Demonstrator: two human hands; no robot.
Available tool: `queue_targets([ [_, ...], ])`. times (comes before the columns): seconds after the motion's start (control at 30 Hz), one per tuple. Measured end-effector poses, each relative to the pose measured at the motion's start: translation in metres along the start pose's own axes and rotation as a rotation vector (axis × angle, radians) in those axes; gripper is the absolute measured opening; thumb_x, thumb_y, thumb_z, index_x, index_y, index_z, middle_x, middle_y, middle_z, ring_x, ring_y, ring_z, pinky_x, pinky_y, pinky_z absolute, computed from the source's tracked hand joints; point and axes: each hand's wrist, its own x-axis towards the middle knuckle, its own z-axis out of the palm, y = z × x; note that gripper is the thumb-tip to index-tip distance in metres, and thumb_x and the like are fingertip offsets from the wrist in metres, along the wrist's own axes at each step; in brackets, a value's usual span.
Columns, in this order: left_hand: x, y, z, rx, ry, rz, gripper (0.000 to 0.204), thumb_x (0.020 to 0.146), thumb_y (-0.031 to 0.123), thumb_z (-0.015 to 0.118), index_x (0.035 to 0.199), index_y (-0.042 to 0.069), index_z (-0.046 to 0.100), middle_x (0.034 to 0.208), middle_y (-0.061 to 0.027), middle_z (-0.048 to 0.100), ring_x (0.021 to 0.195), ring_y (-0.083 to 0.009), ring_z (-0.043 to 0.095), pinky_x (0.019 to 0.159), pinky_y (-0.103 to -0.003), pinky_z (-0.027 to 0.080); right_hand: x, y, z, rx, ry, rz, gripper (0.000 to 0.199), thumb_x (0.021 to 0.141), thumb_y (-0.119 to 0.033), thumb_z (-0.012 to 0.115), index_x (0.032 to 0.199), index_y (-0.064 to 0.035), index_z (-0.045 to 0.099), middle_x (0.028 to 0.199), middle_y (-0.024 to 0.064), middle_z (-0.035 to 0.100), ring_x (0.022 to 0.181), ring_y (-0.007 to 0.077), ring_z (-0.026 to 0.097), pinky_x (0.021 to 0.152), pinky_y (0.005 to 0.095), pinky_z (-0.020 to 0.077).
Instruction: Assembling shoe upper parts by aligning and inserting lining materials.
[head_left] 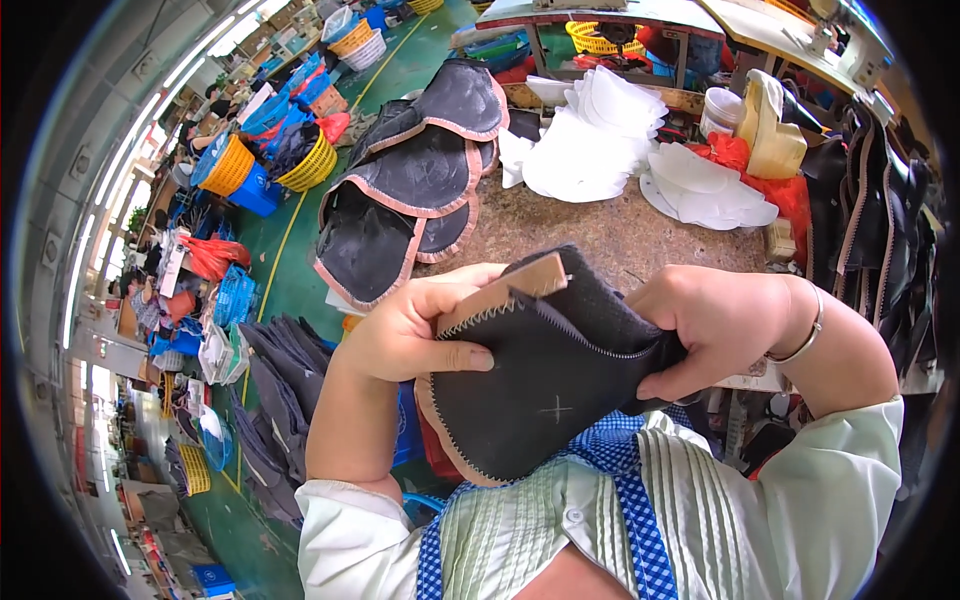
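Observation:
Before my chest I hold a black shoe upper (530,400) with a tan, zigzag-stitched border and a pale cross mark on its face. My left hand (415,325) grips its left edge, the thumb flat on the black face and the fingers behind. On the other side my right hand (715,320) closes round the narrower end, its fingers partly hidden by dark lining. The upper is folded open at the top, showing fuzzy dark lining. Beyond my left hand, overlapping black uppers (400,185) with pinkish borders lie on the brown worktable (540,225).
White cut pieces (600,140) are piled at the table's back, with a smaller white stack (705,190) beside them. A white tub (720,112) and a yellowed container (773,125) stand back right. Black uppers (870,210) hang at right. Dark pieces (280,400) are stacked at left.

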Motion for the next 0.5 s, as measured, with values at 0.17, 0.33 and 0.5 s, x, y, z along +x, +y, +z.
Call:
queue_targets([
  [0.17, -0.006, 0.017, 0.020, 0.021, 0.324, -0.260, 0.028, 0.078, 0.000, 0.075, 0.103, -0.003, 0.065, 0.089, -0.0003, 0.059, 0.083, -0.0073, 0.055, 0.072, -0.024, 0.044, -0.003, -0.019, 0.006, -0.652, 0.354, -0.013, 0.060, 0.063, -0.021, 0.083, 0.109, 0.0063, 0.055, 0.085, 0.0186, 0.062, 0.086, 0.0370, 0.062, 0.082, 0.0431, 0.0491],
  [0.33, -0.018, 0.023, 0.030, 0.161, 0.391, -0.170, 0.025, 0.076, 0.003, 0.078, 0.095, -0.002, 0.064, 0.081, -0.0008, 0.055, 0.074, -0.0079, 0.051, 0.064, -0.024, 0.041, 0.004, -0.022, 0.023, -0.430, 0.586, -0.004, 0.058, 0.063, -0.018, 0.084, 0.109, 0.0043, 0.057, 0.086, 0.0171, 0.065, 0.083, 0.0358, 0.064, 0.076, 0.0391, 0.0506],
  [0.5, -0.030, 0.013, 0.036, 0.735, 0.569, 0.043, 0.034, 0.071, 0.016, 0.086, 0.069, 0.002, 0.055, 0.057, -0.0037, 0.040, 0.048, -0.0140, 0.036, 0.045, -0.028, 0.029, 0.008, -0.005, 0.016, 0.032, 0.567, -0.011, 0.035, 0.066, -0.014, 0.087, 0.085, -0.0001, 0.061, 0.072, 0.0118, 0.060, 0.062, 0.0248, 0.058, 0.063, 0.0276, 0.0485],
])
